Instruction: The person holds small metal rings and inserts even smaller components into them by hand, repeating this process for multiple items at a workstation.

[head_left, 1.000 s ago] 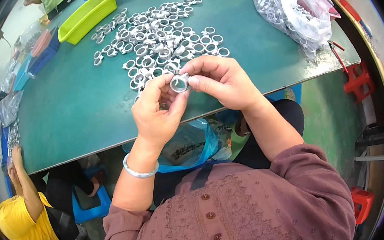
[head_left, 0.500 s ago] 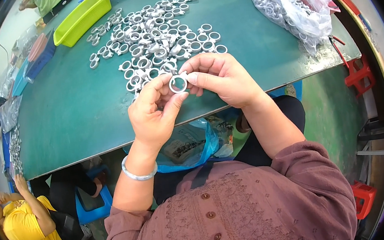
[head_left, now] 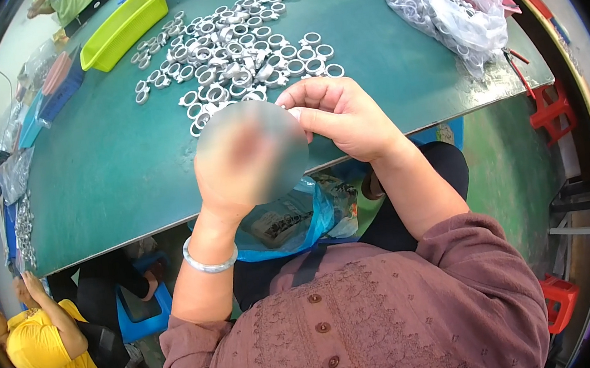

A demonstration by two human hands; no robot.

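A round blurred patch covers most of my left hand, so its fingers and anything in them are hidden. A pale bangle sits on that wrist. My right hand is closed in a pinch at the patch's right edge, thumb against forefinger. What lies between these fingertips cannot be made out. Both hands are close together above the near part of the green table. Just beyond them spreads a heap of grey metal rings with small side lugs, and the patch hides its nearest part.
A lime-green basket stands at the far left. At the far right lies a clear plastic bag of rings, with red-handled pliers by the table edge. Below the edge hangs a blue bag. A person in yellow sits at left.
Earlier both hands pinched one grey metal ring between them; now the blur hides the ring and my left fingers. My right hand keeps nearly the same pinch. The view has shifted slightly.
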